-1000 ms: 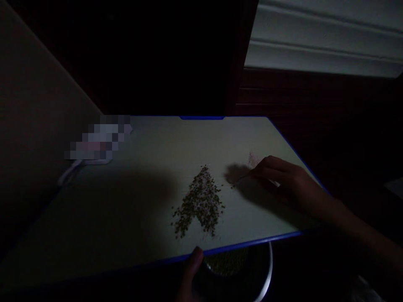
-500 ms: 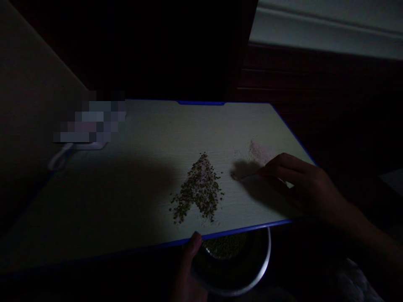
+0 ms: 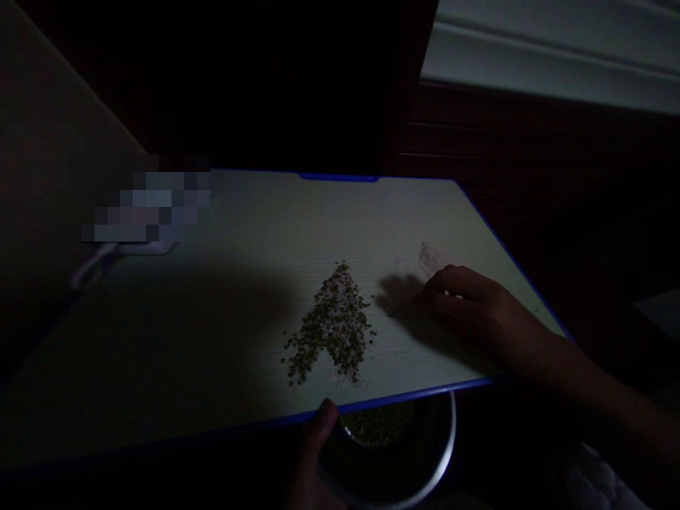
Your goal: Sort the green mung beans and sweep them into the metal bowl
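A pile of small green beans mixed with pale grains [image 3: 332, 329] lies on a light table with a blue edge [image 3: 404, 399]. My right hand [image 3: 467, 301] rests on the table to the right of the pile, fingers curled close together and pointing left; what they hold, if anything, is too dark to see. A faint pinkish patch of grains [image 3: 425, 256] sits just beyond that hand. My left hand [image 3: 313, 453] grips the rim of a metal bowl [image 3: 440, 453] held just under the table's near edge. Green beans [image 3: 377, 425] lie in the bowl.
The room is very dark. A white object with a cord [image 3: 122, 249] lies at the table's far left, partly blurred out. A pale wall [image 3: 47, 177] rises on the left, and dark wooden panelling [image 3: 531, 156] stands behind the table on the right.
My right hand has slid a little left toward the pile, with its fingers drawn in closer. The view shifted slightly; the bowl and left hand stay under the table edge.
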### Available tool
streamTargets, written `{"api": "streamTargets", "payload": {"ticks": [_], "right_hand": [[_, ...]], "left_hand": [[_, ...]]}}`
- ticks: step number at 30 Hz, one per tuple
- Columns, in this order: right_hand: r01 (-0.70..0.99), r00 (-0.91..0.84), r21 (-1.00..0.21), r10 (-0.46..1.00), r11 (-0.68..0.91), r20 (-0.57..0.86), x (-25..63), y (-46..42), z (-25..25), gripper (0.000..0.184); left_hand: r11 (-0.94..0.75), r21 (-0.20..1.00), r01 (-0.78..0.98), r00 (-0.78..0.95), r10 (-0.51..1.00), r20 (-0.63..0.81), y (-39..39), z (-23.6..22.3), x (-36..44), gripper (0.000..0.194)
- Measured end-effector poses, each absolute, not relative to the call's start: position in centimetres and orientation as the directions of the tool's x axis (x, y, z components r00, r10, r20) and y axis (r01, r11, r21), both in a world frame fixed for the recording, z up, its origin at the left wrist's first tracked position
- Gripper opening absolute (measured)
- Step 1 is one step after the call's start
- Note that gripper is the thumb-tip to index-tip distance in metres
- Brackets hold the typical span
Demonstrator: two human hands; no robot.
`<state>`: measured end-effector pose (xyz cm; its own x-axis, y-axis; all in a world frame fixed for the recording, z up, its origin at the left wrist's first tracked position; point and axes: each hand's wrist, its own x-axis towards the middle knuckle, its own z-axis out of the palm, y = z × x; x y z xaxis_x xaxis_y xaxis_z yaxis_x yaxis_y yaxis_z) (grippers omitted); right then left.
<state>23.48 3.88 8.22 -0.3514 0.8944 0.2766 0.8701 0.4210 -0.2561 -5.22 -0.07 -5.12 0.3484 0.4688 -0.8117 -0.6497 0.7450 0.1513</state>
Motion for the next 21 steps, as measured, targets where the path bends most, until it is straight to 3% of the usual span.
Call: {"api": "streamTargets", "payload": {"ticks": [5, 13, 21], "right_hand": [[0.868, -0.35, -0.233, 0.873, 0.439, 0.34, 23.8, 4.5, 8.4, 0.025], [0.838, -0.468, -0.104, 0.804, 0.536, 0.367, 22.7, 9.2, 7.3, 0.022], [0.807, -0.509, -0.156, 0.804, 0.57, 0.306, 22.0, 4.7, 8.9, 0.027]], "left_hand": [[0.745, 0.114, -0.657, 0.388, 0.464, -0.796, 0.0, -6.0, -5.5, 0.031], [0.748, 0.106, -0.655, 0.4, 0.462, -0.792, 0.0, -5.1, -5.2, 0.023], [0.754, 0.177, -0.633, 0.342, 0.476, -0.81, 0.0, -4.0, -4.4, 0.051]]}}
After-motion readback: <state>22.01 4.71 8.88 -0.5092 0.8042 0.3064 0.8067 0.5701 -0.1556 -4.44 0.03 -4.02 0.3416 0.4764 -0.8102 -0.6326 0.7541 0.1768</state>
